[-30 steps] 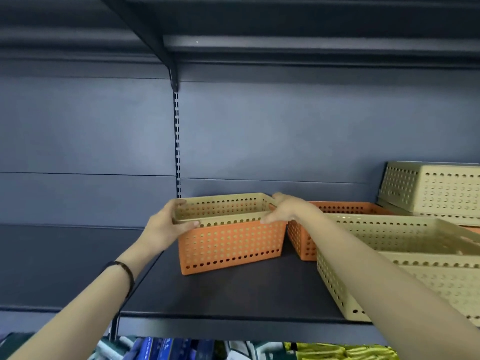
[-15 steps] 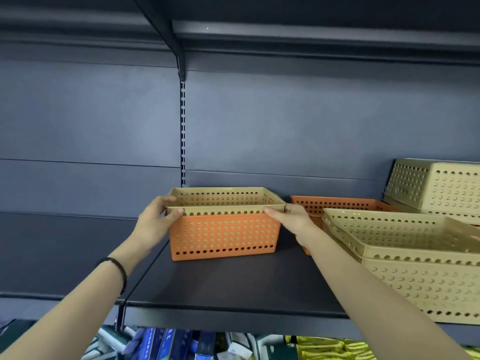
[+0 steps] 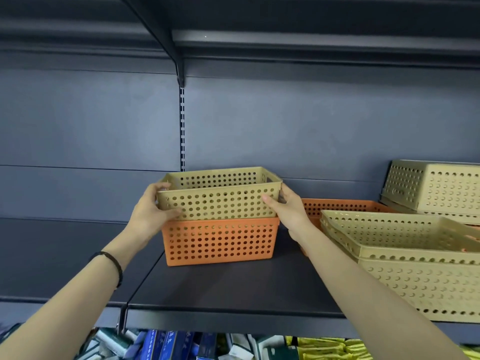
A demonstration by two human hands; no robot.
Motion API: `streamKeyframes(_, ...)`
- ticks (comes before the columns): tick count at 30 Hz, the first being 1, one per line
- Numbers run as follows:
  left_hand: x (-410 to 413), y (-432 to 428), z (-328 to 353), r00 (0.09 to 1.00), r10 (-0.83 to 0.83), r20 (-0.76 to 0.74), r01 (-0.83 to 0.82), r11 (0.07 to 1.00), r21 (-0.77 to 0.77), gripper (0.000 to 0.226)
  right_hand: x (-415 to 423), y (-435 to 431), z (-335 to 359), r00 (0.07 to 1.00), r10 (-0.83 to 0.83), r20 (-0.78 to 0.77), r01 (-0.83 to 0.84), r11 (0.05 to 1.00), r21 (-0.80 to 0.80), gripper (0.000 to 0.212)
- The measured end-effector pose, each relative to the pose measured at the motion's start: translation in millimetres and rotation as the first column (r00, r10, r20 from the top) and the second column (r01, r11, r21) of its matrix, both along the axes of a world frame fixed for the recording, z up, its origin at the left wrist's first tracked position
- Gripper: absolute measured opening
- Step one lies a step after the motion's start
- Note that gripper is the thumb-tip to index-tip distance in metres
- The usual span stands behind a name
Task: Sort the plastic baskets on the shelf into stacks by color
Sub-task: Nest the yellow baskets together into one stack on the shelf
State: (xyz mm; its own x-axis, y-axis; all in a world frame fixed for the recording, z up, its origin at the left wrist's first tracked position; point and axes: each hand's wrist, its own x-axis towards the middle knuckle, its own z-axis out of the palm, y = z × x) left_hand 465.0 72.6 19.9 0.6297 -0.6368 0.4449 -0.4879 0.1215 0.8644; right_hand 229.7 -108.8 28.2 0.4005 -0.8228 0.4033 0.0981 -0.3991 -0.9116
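Observation:
A small beige perforated basket is raised partway out of the small orange basket it was nested in. My left hand grips its left end and my right hand grips its right end. The orange basket stands on the dark shelf. To the right, a stack of large beige baskets sits at the shelf's front. Behind it is another orange basket, partly hidden by my right arm. At the far right, a beige basket lies upturned on top of others.
The shelf above overhangs the baskets, held by a bracket on a slotted upright. Bare shelf surface lies left of and in front of the orange basket. Packaged goods fill the level below.
Both hands have closed on the ends of the beige basket and lifted it upward, so more of its wall now shows above the orange basket's rim.

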Motion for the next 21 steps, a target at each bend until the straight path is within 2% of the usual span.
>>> streamKeyframes(6,-15.8,6.2,31.1,0.999,0.01,-0.051,-0.022,0.971,-0.238,0.075,-6.5,15.1,22.3,0.991,0.004,0.131,0.006,0.997,-0.079,0.052)
streamKeyframes(11,-48.2,4.0,53.9,0.992,-0.022,-0.121,-0.029,0.915,-0.401,0.074,-28.2,27.9,48.0,0.98,0.001,0.2,0.029,0.988,-0.15,0.053)
streamKeyframes(15,-83.0,-0.9,63.3,0.994,-0.029,-0.101,-0.02,0.892,-0.451,0.066,-57.9,37.9,66.0,0.97,0.018,0.242,0.028,0.982,-0.185,0.066)
streamKeyframes(21,-156.2,-24.4,69.4,0.983,-0.159,-0.094,0.096,0.876,-0.472,0.067,-139.9,37.9,78.1,0.961,-0.029,0.275,0.089,0.974,-0.21,0.069)
